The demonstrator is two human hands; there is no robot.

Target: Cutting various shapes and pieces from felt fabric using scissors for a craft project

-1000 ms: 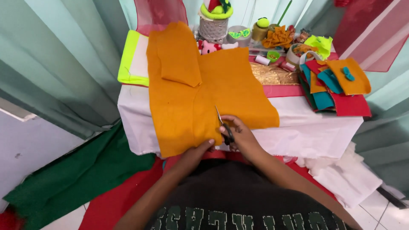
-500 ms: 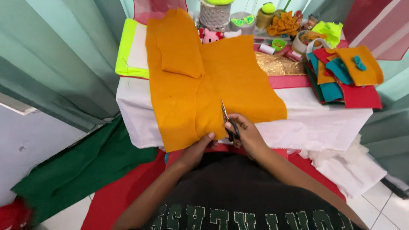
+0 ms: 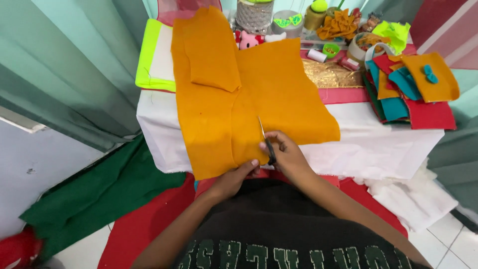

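Scissors in my right grip, felt under my left

My right hand [image 3: 289, 154] pinches scissors [image 3: 265, 139] cutting orange felt [image 3: 279, 94] draped over the bench [image 3: 388, 144]; left hand [image 3: 234, 179] presses its hem. At one o'clock, a green cup [image 3: 329, 50], contents unclear.

The scissors [image 3: 265, 140] have worked further up into the orange felt sheet [image 3: 259, 104] from its near edge, so the slit below the blades now runs longer toward the far edge of the surface [image 3: 378, 144]. The right hand [image 3: 288, 155], its grip closed around the handles, has followed the cut and sits a little farther in over the felt. The left hand [image 3: 234, 178] has slid along the near edge, its fingertips now pinching the hanging flap just beside the slit, close against the right hand.
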